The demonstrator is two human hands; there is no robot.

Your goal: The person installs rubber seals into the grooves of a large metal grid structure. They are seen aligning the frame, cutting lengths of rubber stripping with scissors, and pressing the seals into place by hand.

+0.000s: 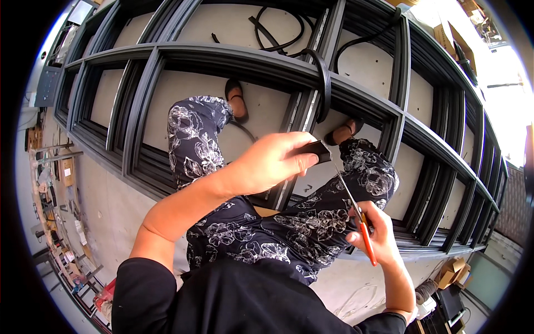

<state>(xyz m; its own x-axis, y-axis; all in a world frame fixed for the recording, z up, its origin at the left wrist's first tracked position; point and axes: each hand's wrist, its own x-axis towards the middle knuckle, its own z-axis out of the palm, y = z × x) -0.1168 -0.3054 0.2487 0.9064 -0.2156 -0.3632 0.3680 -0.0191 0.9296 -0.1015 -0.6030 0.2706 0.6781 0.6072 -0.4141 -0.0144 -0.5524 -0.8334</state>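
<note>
Black strip: a short, dark piece of strip [318, 149] is being held up just right of the frame's centre; kinda glossy, flat-faced, with a pale glint along the end nearest the blades.
Left-hand grip: the strip is pinched between thumb and fingers of the left hand [272, 161], so a good bit of it is covered.
Scissors: a pair with orange-red handles [367, 245] is seen right of centre, slim silver blades slanted up-left, tips right by the strip's end; whether it's actually touched, hard to say.
Right-hand grip: the handles are wrapped by thumb and curled fingers of the right hand [381, 228], lower right.
Loose strips: a long black strip [324, 83] is draped over a bar at upper centre, with more loops lying near the top edge.
Frames: dark grey window-style frames [222, 51] are stacked across the upper half, and the patterned trousers [203, 133] are seen against them.
</note>
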